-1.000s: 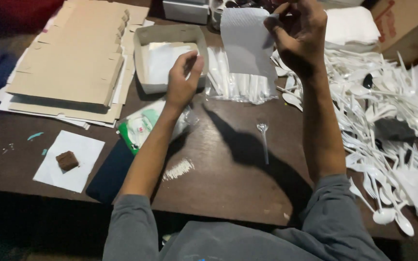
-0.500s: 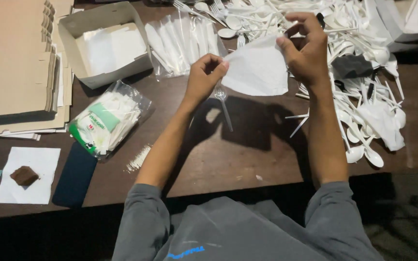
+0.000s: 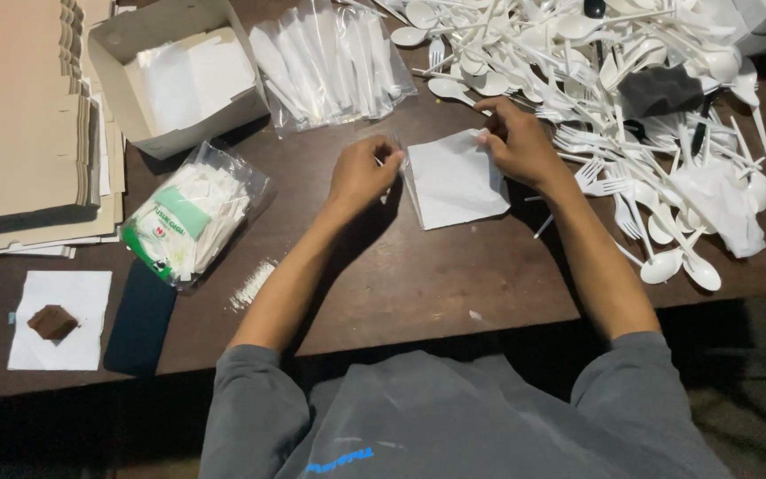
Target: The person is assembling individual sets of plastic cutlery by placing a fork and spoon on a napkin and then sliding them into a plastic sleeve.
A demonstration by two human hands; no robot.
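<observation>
Nearest us, both grey sleeves reach forward over the near edge of the dark worktop (image 3: 418, 284), the forearms running away from us and bending slightly inward toward a white napkin (image 3: 456, 182) that lies flat on the wood.

Our left hand (image 3: 361, 173) sits just left of the napkin, wrist straight, knuckles up, the fingers curled and pinched on the edge of a thin clear plastic sleeve (image 3: 392, 146) at the napkin's left corner. Our right hand (image 3: 516, 142) rests at the napkin's far right corner, palm down, its fingertips closed on that corner and pressing it to the worktop.

Well left of the napkin and nearer us lie a small white paper with a brown square piece (image 3: 52, 321) on it, a dark flat phone (image 3: 139, 328), and a clear bag of white packets (image 3: 192, 217).

Beyond the napkin lies a row of clear wrapped packs (image 3: 330, 62). Left of those stands an open cardboard box (image 3: 179, 75), with a stack of flat cardboard (image 3: 15, 115) further left. Right of the napkin and beyond it spreads a heap of white plastic spoons and forks (image 3: 613, 80).
</observation>
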